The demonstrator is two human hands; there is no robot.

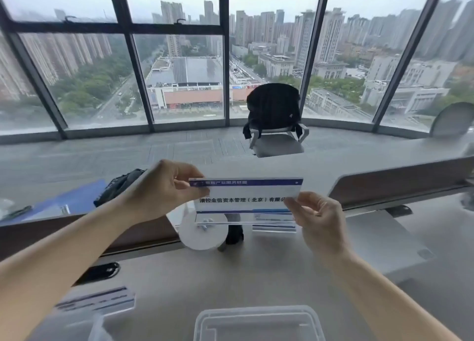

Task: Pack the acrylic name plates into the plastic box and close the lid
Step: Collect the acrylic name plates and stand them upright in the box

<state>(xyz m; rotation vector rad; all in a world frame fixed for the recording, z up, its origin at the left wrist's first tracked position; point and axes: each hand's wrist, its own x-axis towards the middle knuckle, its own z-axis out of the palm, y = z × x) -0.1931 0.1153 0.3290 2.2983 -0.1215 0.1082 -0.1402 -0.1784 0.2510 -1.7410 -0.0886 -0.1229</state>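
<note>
L hand (164, 189) pinches name plate (246, 199) L end | R hand (318, 220) pinches R end | both arms raised

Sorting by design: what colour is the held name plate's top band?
Dark blue, on the name plate; head view shows it best.

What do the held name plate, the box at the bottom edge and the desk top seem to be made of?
Name plate: clear, glossy acrylic by the look; its bottom edge is see-through around a printed insert.
Plastic box: translucent, milky plastic; the desk shows through it.
Desk: matte light grey, probably laminate; cannot tell for sure.
</note>
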